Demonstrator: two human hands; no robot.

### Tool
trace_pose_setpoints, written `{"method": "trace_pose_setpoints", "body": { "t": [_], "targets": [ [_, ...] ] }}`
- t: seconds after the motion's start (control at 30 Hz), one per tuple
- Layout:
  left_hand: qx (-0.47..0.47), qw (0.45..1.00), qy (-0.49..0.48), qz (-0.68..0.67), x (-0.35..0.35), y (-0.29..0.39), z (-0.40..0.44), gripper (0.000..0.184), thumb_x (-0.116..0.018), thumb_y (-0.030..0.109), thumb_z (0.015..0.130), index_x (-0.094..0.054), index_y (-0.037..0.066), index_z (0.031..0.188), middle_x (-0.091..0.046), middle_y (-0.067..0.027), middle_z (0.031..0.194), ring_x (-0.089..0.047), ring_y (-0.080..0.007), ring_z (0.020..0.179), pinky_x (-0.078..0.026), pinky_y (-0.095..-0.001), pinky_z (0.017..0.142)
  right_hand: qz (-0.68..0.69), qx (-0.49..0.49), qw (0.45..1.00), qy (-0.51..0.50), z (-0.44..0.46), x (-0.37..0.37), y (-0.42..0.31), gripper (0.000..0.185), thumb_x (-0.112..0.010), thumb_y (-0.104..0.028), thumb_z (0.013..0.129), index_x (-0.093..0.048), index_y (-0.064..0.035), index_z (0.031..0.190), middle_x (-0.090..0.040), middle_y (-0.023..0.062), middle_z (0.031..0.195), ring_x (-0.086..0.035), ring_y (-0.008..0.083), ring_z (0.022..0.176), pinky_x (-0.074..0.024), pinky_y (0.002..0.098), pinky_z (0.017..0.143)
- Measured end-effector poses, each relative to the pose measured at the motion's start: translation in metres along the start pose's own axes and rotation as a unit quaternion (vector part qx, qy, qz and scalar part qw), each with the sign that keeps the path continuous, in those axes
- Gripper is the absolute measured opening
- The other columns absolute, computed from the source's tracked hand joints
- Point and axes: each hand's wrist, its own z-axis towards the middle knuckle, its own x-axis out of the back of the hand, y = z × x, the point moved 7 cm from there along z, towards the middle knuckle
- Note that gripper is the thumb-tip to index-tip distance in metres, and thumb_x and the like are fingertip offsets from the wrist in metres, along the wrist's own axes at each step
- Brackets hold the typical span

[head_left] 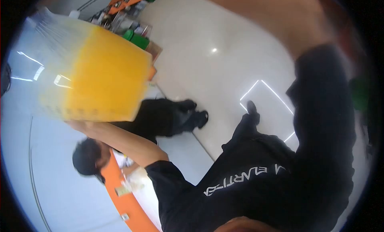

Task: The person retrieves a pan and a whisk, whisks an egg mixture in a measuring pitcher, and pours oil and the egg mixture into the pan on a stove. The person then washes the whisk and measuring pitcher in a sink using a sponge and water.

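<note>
A large see-through plastic bag [110, 72] of yellow liquid fills the upper left, close to the camera. Its pleated, gathered end is at the far upper left, and the liquid lies in the part away from those folds. My left hand [80, 127] is against the side of the bag, seemingly gripping it. The bag hides most of its fingers. My right forearm, blurred, crosses the top right, and the hand on it lies beyond the frame's edge.
The view is turned sideways. A person in dark clothes [150, 118] and a cap stands behind the bag, near an orange-edged table [140, 204] with pale items on it. Cluttered goods and green bins [138, 41] line the floor's edge [200, 28] at the top.
</note>
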Motion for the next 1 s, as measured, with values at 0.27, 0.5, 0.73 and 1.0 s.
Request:
{"method": "trace_pose_setpoints", "body": {
  "t": [0.27,0.5,0.73,1.0],
  "targets": [
    [0.257,0.882,-0.266,-0.291,-0.170,-0.187,0.293,0.017,-0.064,0.021,0.096,-0.061,0.008,0.085,-0.038,0.0056,0.062,-0.019,-0.0058,0.047,-0.018,-0.0233,0.042,-0.199,-0.081,0.976,0.030,-0.030,0.232,0.178,0.031,-0.063,-0.032,0.094,-0.060,-0.0043,0.079,-0.049,-0.0004,0.051,-0.050,0.0080,0.045,-0.0427,0.0240,0.049],
    [0.035,0.984,-0.112,-0.137,-0.273,-0.416,0.477,0.018,-0.061,0.025,0.097,-0.060,0.011,0.085,-0.039,0.0056,0.060,-0.024,-0.0058,0.047,-0.020,-0.0236,0.043,-0.379,-0.195,0.897,0.115,-0.178,0.534,0.290,0.032,-0.064,-0.033,0.093,-0.061,-0.0037,0.082,-0.051,0.0002,0.051,-0.051,0.0084,0.045,-0.0422,0.0247,0.047],
    [0.143,0.979,-0.056,-0.136,-0.344,-0.740,0.481,0.049,-0.056,0.047,0.098,-0.051,0.011,0.131,-0.053,0.0053,0.082,-0.037,-0.0038,0.054,-0.033,-0.0184,0.044,-0.427,-0.273,0.826,0.245,-0.356,0.778,0.371,0.033,-0.065,-0.035,0.092,-0.061,-0.0030,0.085,-0.053,0.0007,0.051,-0.051,0.0088,0.045,-0.0418,0.0254,0.045],
    [0.324,0.943,-0.047,0.052,-0.353,-1.145,0.482,0.022,-0.076,0.000,0.076,-0.068,-0.005,0.096,-0.068,-0.0038,0.085,-0.062,-0.0100,0.074,-0.050,-0.0255,0.069,-0.214,-0.328,0.777,0.492,-0.641,0.909,0.651,0.029,-0.067,-0.031,0.095,-0.053,-0.0055,0.101,-0.060,0.0023,0.081,-0.059,0.0093,0.073,-0.0467,0.0258,0.066]
  ]
}}
